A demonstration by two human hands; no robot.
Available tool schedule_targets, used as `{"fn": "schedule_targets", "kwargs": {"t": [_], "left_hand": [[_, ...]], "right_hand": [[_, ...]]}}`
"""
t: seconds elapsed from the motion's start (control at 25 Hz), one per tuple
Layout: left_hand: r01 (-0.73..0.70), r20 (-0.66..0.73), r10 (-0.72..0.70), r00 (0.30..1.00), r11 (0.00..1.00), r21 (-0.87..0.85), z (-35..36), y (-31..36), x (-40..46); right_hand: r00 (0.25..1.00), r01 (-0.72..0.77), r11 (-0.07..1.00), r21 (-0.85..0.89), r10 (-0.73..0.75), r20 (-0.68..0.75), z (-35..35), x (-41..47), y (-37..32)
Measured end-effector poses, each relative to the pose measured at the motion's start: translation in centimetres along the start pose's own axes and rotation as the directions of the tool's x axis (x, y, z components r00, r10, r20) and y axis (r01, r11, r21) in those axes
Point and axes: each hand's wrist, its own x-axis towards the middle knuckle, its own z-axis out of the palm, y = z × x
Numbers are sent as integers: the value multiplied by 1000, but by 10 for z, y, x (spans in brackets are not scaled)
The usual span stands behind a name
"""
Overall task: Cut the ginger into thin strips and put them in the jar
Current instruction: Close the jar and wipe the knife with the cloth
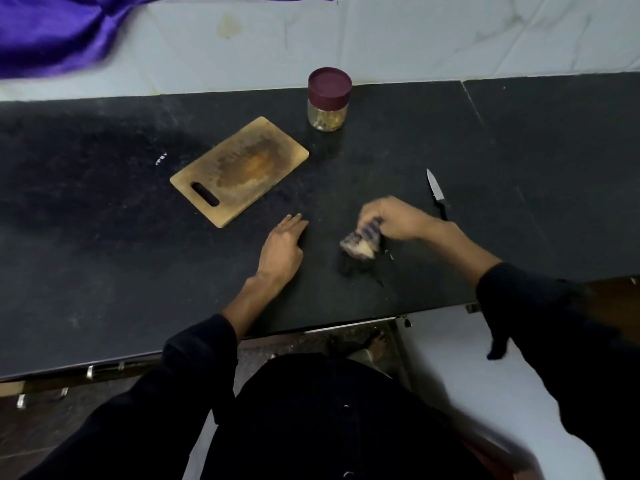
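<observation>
Head view: right hand (398, 220) gripping cloth (360, 242), left hand (282, 249) flat.

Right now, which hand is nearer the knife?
Right. The right hand, gripping a cloth, sits just beside the knife; the left hand rests flat farther off, nearer the cutting board.

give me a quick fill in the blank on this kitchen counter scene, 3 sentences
1. The jar has its lid ____.
2. The knife lies on the counter, beside the ____ hand.
3. The left hand rests flat on the counter, holding ____.

Missing words: on; right; nothing
</observation>
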Motion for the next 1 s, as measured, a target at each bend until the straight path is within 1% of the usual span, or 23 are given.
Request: {"fn": "schedule_targets", "kwargs": {"t": [0.08, 0.12, 0.2, 0.28, 0.36, 0.44, 0.56, 0.72, 0.84, 0.92, 0.96, 1.0], "left_hand": [[86, -32, -87, 996, 996, -23, 2, 7, 1], [131, -49, -132, 990, 991, -30, 3, 9, 1], [175, -65, -177, 982, 984, -34, 5, 12, 2], [176, -53, -177, 983, 984, -21, 7, 13, 0], [142, -35, -141, 989, 990, 18, 9, 18, -1], [82, -20, -81, 997, 995, 62, 13, 27, -1], [-45, 25, 43, 999, 995, 92, 26, 50, 3], [-194, 142, 177, 974, 973, 121, 50, 78, 6], [-244, 192, 219, 957, 963, 118, 56, 85, 6], [-254, 203, 229, 952, 961, 107, 53, 85, 7], [-250, 198, 227, 954, 963, 102, 50, 83, 8], [-239, 187, 218, 958, 966, 98, 47, 81, 9]], "right_hand": [[993, -39, 999, -17, 37, -113, -4, 36, -3], [989, -59, 998, -11, 56, -139, -2, 52, -9], [987, -82, 997, -17, 79, -141, 11, 77, -23], [993, -86, 991, -100, 78, -84, 20, 81, -31], [997, -79, 986, -146, 76, -25, 22, 67, -24], [997, -73, 987, -143, 77, 19, 23, 44, -7], [993, -117, 985, -123, 120, 18, 32, 5, 12], [986, -158, 984, -79, 162, 45, 45, -48, 22], [973, -199, 978, -57, 204, 107, 59, -89, 25], [952, -263, 965, -3, 259, 164, 61, -109, 27], [947, -289, 956, 46, 278, 159, 56, -114, 27], [952, -297, 950, 100, 286, 112, 49, -113, 26]]}}
